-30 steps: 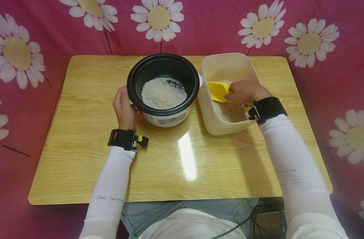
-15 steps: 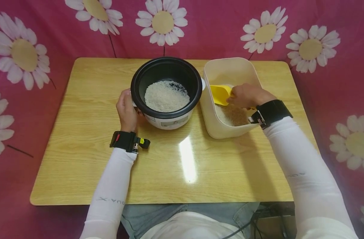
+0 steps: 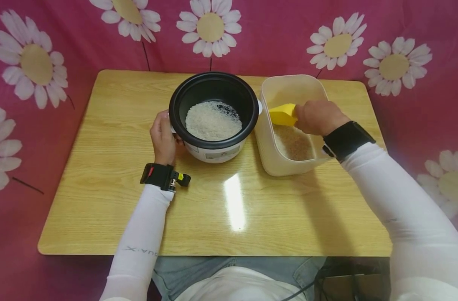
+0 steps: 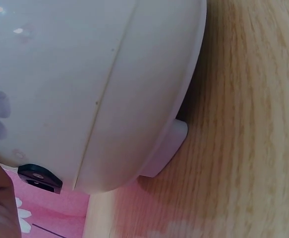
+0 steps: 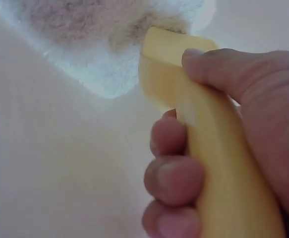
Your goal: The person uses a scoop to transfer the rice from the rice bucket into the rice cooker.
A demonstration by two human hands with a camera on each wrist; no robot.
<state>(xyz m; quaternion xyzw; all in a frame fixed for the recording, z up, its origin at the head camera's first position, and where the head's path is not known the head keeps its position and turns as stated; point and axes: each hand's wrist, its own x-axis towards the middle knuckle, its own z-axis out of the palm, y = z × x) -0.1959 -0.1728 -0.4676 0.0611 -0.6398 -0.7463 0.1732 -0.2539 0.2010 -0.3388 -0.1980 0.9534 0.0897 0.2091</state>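
Fingers of the right hand (image 3: 321,118) are wrapping round the scoop (image 3: 283,115) inside the bin (image 3: 267,152), partly covering it; I cannot tell whether it is touching the grain (image 3: 296,146). The left hand (image 3: 164,140) is gripping the cooker (image 3: 214,156), some fingertips lying hidden.

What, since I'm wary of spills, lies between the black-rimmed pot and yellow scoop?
Between the pot and yellow scoop, the head view shows the pot's white handle and the cream bin's side wall.
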